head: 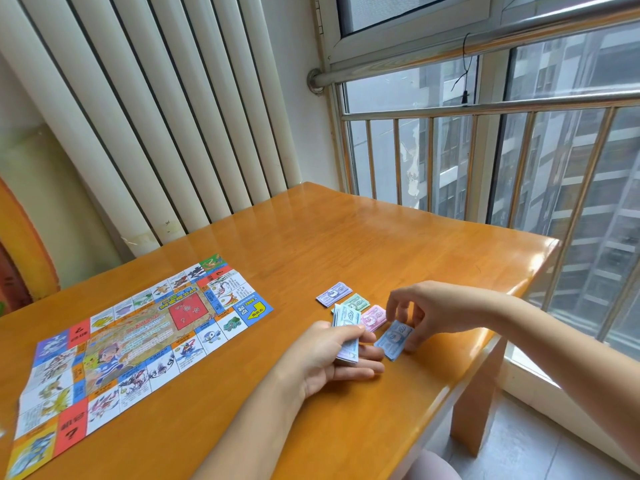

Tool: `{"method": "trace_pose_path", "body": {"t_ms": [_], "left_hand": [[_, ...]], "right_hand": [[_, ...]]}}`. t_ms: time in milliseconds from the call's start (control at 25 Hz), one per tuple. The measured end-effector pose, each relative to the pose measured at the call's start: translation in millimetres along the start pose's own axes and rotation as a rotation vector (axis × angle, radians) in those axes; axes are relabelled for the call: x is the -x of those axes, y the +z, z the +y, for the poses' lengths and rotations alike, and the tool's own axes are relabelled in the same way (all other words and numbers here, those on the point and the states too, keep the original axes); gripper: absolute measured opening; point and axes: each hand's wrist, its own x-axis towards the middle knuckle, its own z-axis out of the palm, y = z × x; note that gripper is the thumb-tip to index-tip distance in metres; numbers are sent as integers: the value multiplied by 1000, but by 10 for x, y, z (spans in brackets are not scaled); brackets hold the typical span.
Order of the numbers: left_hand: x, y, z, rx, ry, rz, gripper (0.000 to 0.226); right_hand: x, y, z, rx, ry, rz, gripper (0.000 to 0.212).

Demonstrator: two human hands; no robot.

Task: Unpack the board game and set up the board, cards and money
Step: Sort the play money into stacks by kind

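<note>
A colourful paper game board [138, 341] lies unfolded on the left of the orange wooden table [346, 244]. My left hand [329, 358] grips a stack of play money [346, 336], blue note on top. To its right, small piles lie on the table: a purple pile [333, 293], a green pile [356, 302], a pink pile [374, 317] and a blue pile [394, 339]. My right hand [422, 311] hovers over the blue pile, fingers curled down, fingertips touching a blue note's right end.
The table's right edge [502, 327] runs close beside the money piles, with a tiled floor below. A metal window railing [485, 150] stands beyond the table, and a white radiator [156, 116] fills the wall behind the board.
</note>
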Motion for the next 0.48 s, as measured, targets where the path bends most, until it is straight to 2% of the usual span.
{"method": "trace_pose_path", "body": {"t_ms": [160, 240, 360, 480], "left_hand": [[25, -17, -2, -34, 0, 8, 22], [28, -51, 19, -61, 35, 43, 37], [21, -93, 54, 62, 56, 28, 55], [37, -77, 79, 228, 72, -47, 46]], "right_hand": [[33, 3, -19, 46, 20, 41, 43], [51, -9, -58, 10, -23, 157, 33], [51, 0, -203, -384, -73, 323, 28], [-4, 136, -373, -710, -68, 387, 32]]}}
